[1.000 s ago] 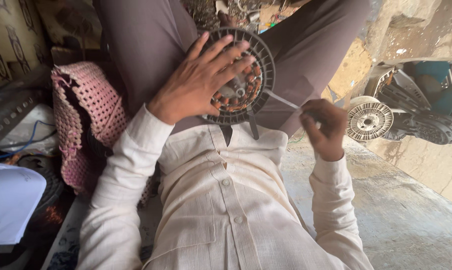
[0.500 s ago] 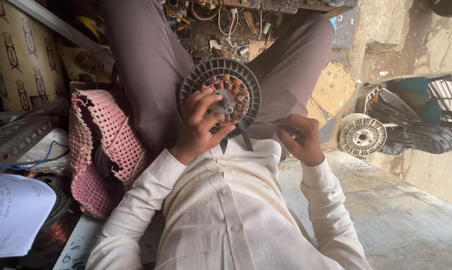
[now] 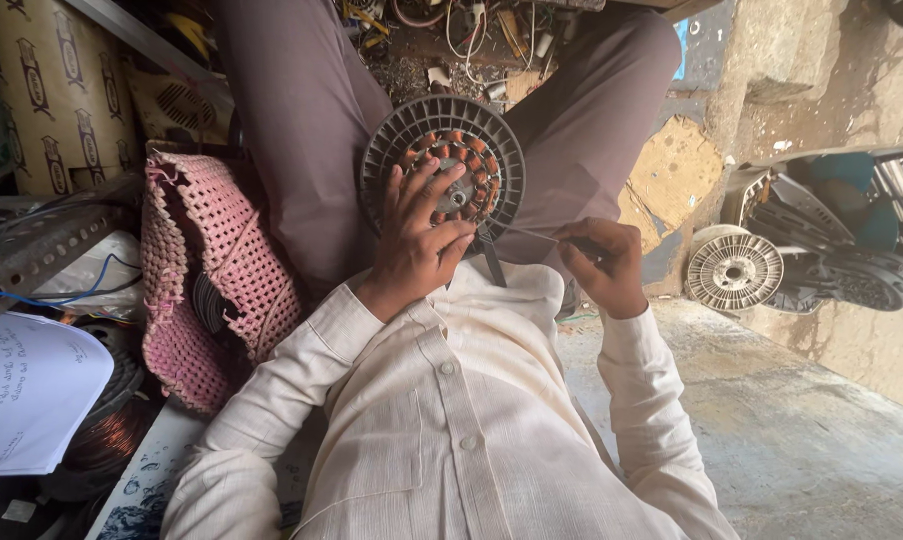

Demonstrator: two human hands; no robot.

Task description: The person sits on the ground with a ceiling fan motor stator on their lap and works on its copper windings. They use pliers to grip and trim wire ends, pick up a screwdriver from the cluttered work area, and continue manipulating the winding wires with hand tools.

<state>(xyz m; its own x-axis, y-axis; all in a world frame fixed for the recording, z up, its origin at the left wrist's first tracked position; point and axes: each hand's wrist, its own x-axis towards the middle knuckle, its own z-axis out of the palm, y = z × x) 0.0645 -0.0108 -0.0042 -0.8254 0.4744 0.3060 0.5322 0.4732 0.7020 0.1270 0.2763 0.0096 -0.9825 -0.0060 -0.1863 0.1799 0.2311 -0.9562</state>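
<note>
Fingers [image 3: 442, 215] of my left hand [image 3: 417, 250] are spread flat on the fan stator [image 3: 442, 165] sitting in my lap, right hand [image 3: 597, 262] pinched on a thin wire [image 3: 532, 232] running sideways from the windings, right of the stator, so right's nearer

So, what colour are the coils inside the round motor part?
Copper-orange coils in a dark grey ribbed housing, seen in the head view.
</note>
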